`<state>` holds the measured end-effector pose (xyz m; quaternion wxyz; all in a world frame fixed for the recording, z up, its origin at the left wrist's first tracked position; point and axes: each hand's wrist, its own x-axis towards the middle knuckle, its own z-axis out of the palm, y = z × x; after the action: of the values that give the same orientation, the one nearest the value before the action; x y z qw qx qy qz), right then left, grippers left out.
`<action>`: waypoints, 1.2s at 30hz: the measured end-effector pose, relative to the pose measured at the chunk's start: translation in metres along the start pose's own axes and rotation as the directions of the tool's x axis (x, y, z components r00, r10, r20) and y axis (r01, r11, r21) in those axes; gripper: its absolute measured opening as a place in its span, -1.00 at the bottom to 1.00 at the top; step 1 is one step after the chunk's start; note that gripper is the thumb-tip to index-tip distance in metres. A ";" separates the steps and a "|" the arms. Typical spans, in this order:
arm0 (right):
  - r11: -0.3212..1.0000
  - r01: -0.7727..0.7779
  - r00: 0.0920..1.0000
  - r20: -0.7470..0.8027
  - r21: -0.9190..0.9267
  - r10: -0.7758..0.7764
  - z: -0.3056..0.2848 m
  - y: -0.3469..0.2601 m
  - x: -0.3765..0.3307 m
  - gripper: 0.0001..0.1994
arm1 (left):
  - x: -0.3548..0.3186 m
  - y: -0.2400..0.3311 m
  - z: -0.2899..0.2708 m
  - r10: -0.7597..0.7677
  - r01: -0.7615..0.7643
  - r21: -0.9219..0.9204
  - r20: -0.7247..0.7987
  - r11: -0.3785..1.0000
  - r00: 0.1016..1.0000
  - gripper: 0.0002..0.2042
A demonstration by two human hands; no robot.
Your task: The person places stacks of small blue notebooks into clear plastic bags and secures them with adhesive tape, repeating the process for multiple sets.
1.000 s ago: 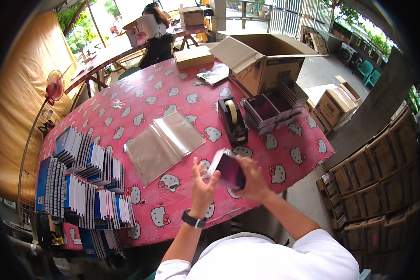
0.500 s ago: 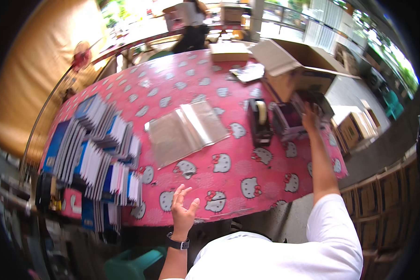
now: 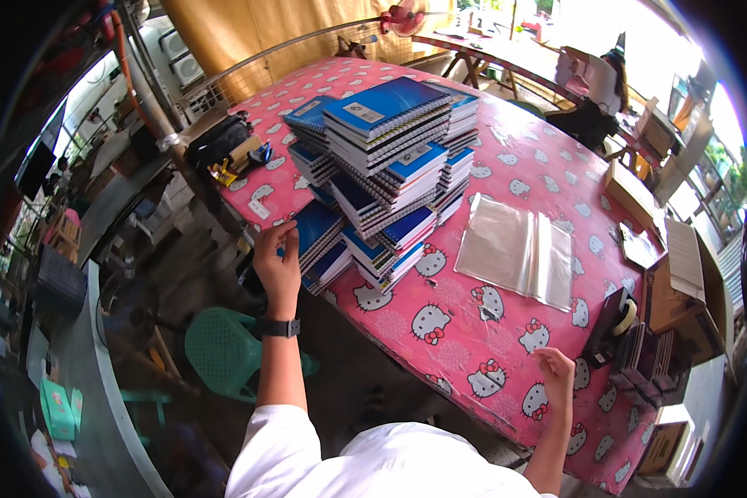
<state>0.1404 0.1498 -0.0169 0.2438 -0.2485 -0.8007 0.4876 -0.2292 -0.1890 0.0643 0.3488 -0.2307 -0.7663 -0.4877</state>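
Note:
Several stacks of spiral notebooks (image 3: 390, 112) with blue covers and white pages stand on the table's left side, piled at different angles. My left hand (image 3: 277, 261), a dark watch on its wrist, is beside the lowest blue notebooks at the near edge. Its fingers are bent but apart, with nothing seen in them; whether the fingertips touch a cover I cannot tell. Over the table's near right part, my right hand (image 3: 556, 371) has its fingers curled together, and no object shows in it. Clear plastic sleeves (image 3: 515, 253) lie flat between the notebooks and the tape dispenser (image 3: 612, 326).
The pink patterned tablecloth (image 3: 506, 432) covers the table. Dark spiral notebooks (image 3: 646, 365) stand by an open cardboard box (image 3: 681, 290) at right. A black bag (image 3: 218, 139) lies at the left corner. A green stool (image 3: 220, 349) stands below the near edge. A person (image 3: 598, 83) sits at the back.
My right hand has drawn back from the dark notebooks by the box. My left hand has come to the blue notebooks' near edge. The view has turned left.

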 end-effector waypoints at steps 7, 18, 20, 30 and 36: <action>0.983 0.076 0.993 -0.075 -0.166 -0.090 0.065 0.052 0.095 -0.88 | -0.076 0.037 0.039 -0.174 0.254 -0.186 0.365 0.949 0.915 -0.88; 0.834 -0.171 0.985 -0.071 -0.524 0.157 0.189 0.038 0.206 -0.75 | -0.181 0.084 0.050 -0.020 0.400 -0.360 0.722 0.843 0.692 -0.87; 0.850 -0.175 0.983 -0.042 -0.496 0.178 0.186 0.040 0.209 -0.76 | -0.175 0.077 0.040 -0.135 0.492 -0.312 0.720 0.813 0.680 -0.87; 0.727 0.342 0.629 -0.719 0.596 0.294 0.017 0.057 0.229 -0.87 | -0.153 0.079 0.053 -0.105 0.494 -0.384 0.698 0.781 0.708 -0.79; 0.868 0.356 0.777 -0.407 -0.345 -0.481 0.001 -0.048 0.112 -0.95 | -0.148 0.100 0.094 -0.239 0.941 -0.323 0.910 0.105 0.339 -0.60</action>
<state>0.0470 0.2008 0.0425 0.5044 -0.2042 -0.8043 0.2390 -0.0926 -0.0639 -0.0156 -0.3788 -0.1497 -0.4878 -0.7721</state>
